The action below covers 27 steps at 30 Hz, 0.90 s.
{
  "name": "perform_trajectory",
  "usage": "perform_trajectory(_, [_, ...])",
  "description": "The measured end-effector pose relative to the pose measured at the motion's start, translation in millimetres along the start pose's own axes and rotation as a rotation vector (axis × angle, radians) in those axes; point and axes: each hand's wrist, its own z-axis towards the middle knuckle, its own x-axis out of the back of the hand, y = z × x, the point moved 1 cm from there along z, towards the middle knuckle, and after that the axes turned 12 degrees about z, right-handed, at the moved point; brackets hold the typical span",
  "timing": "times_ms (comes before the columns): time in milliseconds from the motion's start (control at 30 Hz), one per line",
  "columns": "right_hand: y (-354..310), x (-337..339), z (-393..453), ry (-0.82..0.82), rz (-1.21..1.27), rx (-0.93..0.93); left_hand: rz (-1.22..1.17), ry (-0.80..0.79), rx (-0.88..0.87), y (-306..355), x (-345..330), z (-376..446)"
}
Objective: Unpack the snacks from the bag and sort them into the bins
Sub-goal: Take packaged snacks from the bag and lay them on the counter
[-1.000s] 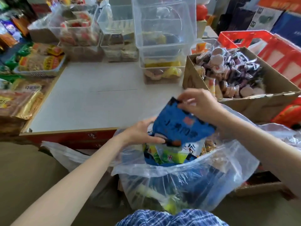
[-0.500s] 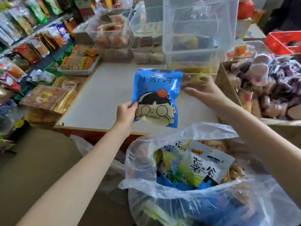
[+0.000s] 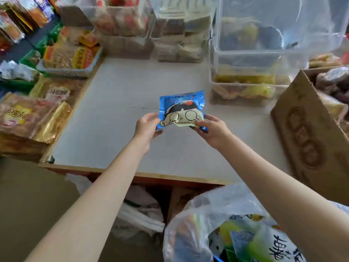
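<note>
Held over the middle of the grey bench (image 3: 117,118): a blue snack packet (image 3: 181,108) printed with a cartoon face in round glasses, gripped at its near corners by both hands, left hand (image 3: 147,127) pinching the lower left edge, right hand (image 3: 211,129) pinching the lower right, packet tilted face up and slightly crumpled along the bottom. Whether touching the bench or just above it, impossible to tell. Near bottom right, below the bench edge: a clear plastic bag (image 3: 190,224), mouth open, more packets inside, among them a pale green and white one with dark lettering (image 3: 268,246). At the far right of the bench: stacked clear bins (image 3: 264,53), the lowest holding yellow-wrapped snacks (image 3: 253,87), just beyond and to the right of the held packet. Further left along the back: more clear bins (image 3: 173,35) packed with small wrapped items. On the right, a brown cardboard box (image 3: 306,133) with wrapped sweets showing over its rim. On the left, off the bench edge: a shallow tray (image 3: 71,72) of orange and yellow packets and a heap of gold and clear wrapped goods (image 3: 32,114). Under the bench front, crumpled white plastic (image 3: 139,214).
</note>
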Motion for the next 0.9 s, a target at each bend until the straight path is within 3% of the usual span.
perform_trajectory(100, [10.3, -22.4, 61.4, 0.107, 0.012, 0.008, 0.086, 0.062, 0.030, -9.5, 12.5, 45.7])
perform_trajectory(300, [6.7, -50.7, 156.6, 0.311, -0.062, 0.154, 0.228, -0.006, 0.034, -43.3, 27.6, 86.6])
perform_trajectory(433, [-2.2, -51.2, 184.3, 0.297, -0.146, 0.081, 0.243, -0.037, 0.013, -51.1, 28.3, 87.2])
perform_trajectory(633, [-13.2, -36.3, 139.4, 0.227, -0.082, 0.033, 0.268, -0.069, -0.041, -43.0, 16.9, 65.8])
perform_trajectory(800, [-51.4, -1.6, 28.2, 0.032, -0.313, -0.019, 0.317, -0.119, -0.160, -31.0, 2.3, 3.5])
perform_trajectory(900, [-76.9, 31.7, -52.8, -0.146, -0.529, 0.006, 0.398, -0.172, -0.401, -27.4, -6.2, -61.4])
